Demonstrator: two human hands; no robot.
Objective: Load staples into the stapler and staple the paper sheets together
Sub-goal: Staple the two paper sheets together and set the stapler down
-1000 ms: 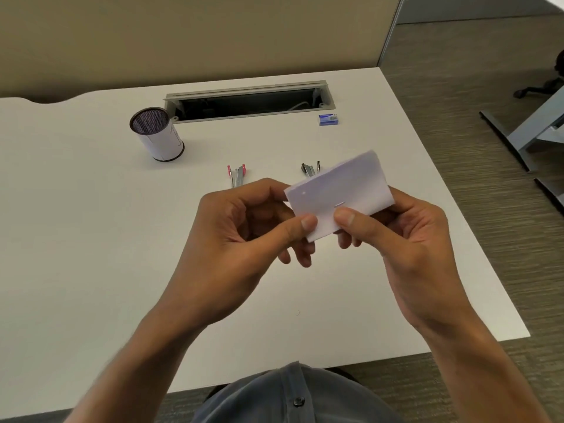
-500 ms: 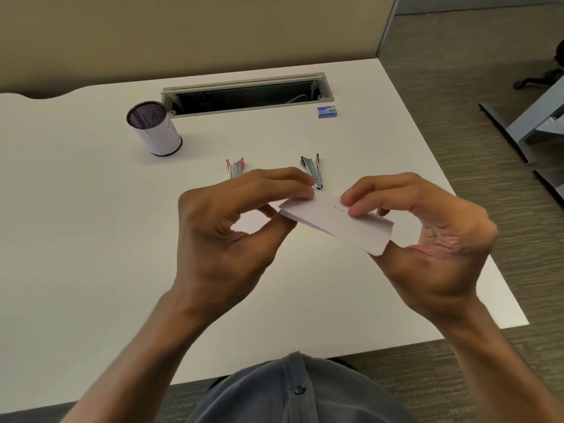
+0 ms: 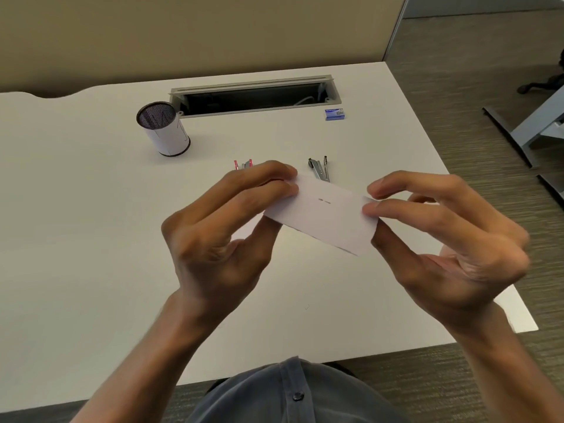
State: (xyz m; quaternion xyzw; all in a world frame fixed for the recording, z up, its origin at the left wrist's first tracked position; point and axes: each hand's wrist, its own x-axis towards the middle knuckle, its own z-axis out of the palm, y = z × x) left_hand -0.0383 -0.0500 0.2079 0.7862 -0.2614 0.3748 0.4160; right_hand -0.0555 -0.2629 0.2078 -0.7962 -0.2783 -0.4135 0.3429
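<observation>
Paper sheets: one small white stack [image 3: 328, 213], held in the air above the bench, tilted down toward the right; a short dark staple mark [image 3: 324, 200] shows near its middle.
Left hand: [image 3: 225, 239] fingers closed on the stack's left end, thumb beneath.
Right hand: [image 3: 451, 239] two fingertips and the thumb pinch the stack's right end; the other fingers are curled loosely.
Staplers: two on the bench beyond the hands, one grey and opened [image 3: 320, 170], one red-tipped [image 3: 243, 164], partly hidden behind the left fingers.
Staple box: one, blue [image 3: 334, 114], near the cable slot [image 3: 254, 97].
Pen cup: one mesh cup [image 3: 163, 128], at far left.
Bench: white [image 3: 76, 239].
</observation>
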